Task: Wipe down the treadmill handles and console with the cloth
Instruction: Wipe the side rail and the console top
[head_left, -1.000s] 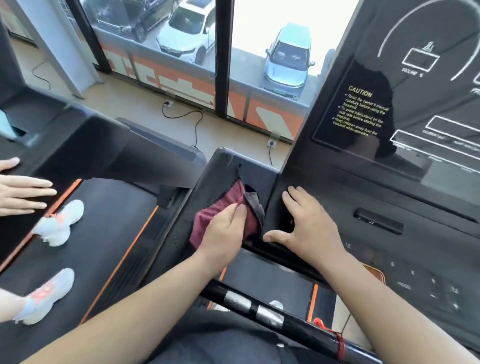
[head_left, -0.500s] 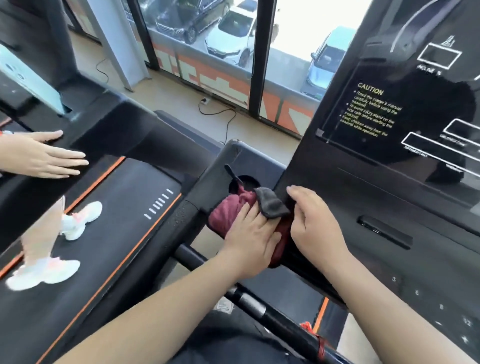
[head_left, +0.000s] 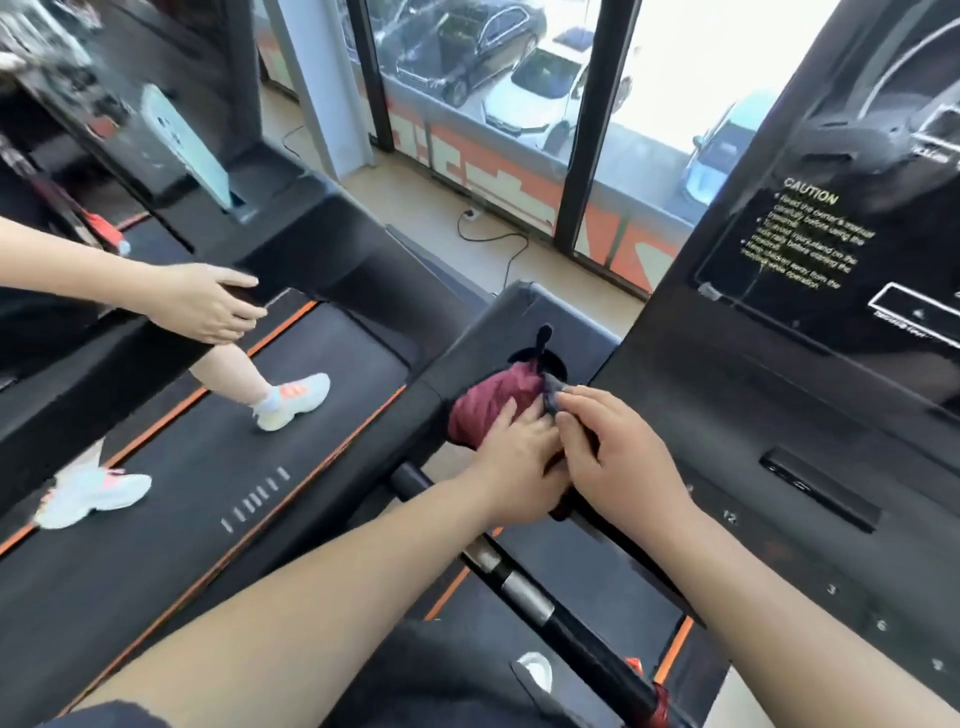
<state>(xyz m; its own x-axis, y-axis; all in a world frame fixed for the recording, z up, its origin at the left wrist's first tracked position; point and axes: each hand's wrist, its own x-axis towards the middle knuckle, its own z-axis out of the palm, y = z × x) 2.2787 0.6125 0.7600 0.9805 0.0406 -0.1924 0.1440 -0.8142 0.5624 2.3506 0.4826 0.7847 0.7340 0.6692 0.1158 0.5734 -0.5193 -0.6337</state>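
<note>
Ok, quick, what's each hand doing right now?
Left hand: open, fingers pressing flat on the crumpled maroon cloth.
Right hand: closed, pinching the cloth's dark grey corner.

Mid-frame, the cloth (head_left: 488, 410) lies half hidden beneath the left hand (head_left: 519, 467) and right hand (head_left: 618, 457). The console (head_left: 779, 389) runs off the right edge, its small yellow print (head_left: 800, 244) too blurred to read. Another person (head_left: 156, 291) is cut by the left edge.
</note>
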